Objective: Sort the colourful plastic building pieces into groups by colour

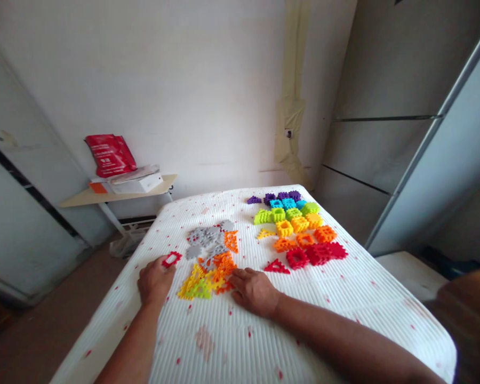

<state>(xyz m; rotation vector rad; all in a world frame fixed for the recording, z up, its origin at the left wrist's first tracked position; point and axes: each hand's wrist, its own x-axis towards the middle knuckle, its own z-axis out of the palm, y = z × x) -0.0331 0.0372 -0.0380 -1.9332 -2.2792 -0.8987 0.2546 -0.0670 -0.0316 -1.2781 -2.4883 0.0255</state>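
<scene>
My left hand (156,280) is closed on a red square frame piece (172,260), a toothed interlocking plastic shape with an open middle, at the left of the table. My right hand (256,292) lies at the right edge of a mixed pile, its fingers stretched out against the orange pieces (224,264). Some of its fingertips are hard to make out among them. Yellow pieces (192,280) and lime-green pieces (200,289) lie at the pile's near side. Behind them is a heap of grey pieces (206,234), with an orange triangle (231,241) beside it.
On the right, colour-sorted stacks run from red (320,254) through orange (325,233), yellow (284,228), green (278,214) and blue (288,203) to purple (294,196). A side table (80,199) with a red bag (110,154) stands back left; a cabinet (376,149) rises at right.
</scene>
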